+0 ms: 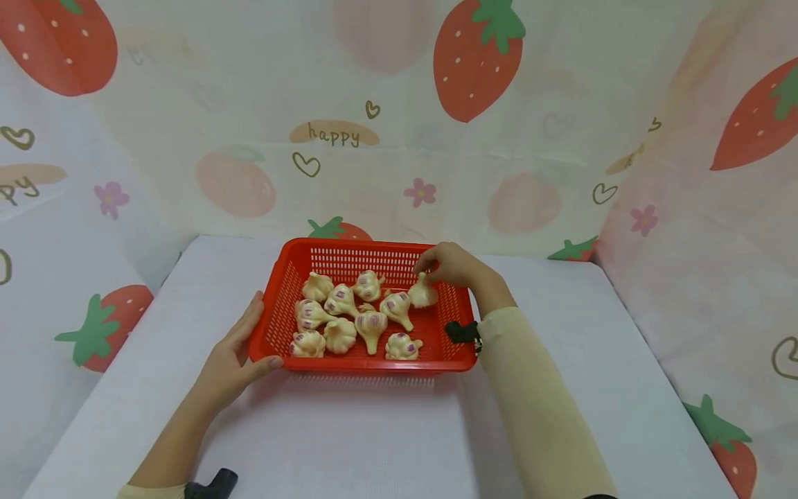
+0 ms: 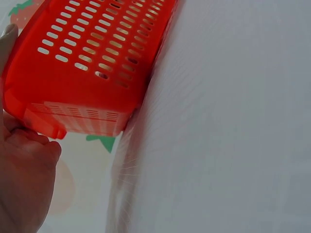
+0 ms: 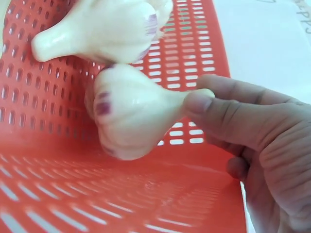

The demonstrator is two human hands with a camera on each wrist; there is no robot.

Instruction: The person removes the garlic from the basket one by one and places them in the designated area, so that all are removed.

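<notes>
In the head view, the right grip (image 1: 458, 267) covered the far right corner of the red basket (image 1: 368, 365), whose near rim hid the undersides of the nearest garlic bulbs (image 1: 307, 344). The bottom edge cut off the right sleeve (image 1: 542, 402) and the bench (image 1: 386, 436). The left wrist view cropped the left grip (image 2: 26, 179), and the slots left the bulbs within too broken up to count. In the right wrist view, the top edge clipped another bulb (image 3: 107, 29); a pale sliver (image 3: 2, 19) at upper left was unidentifiable.
</notes>
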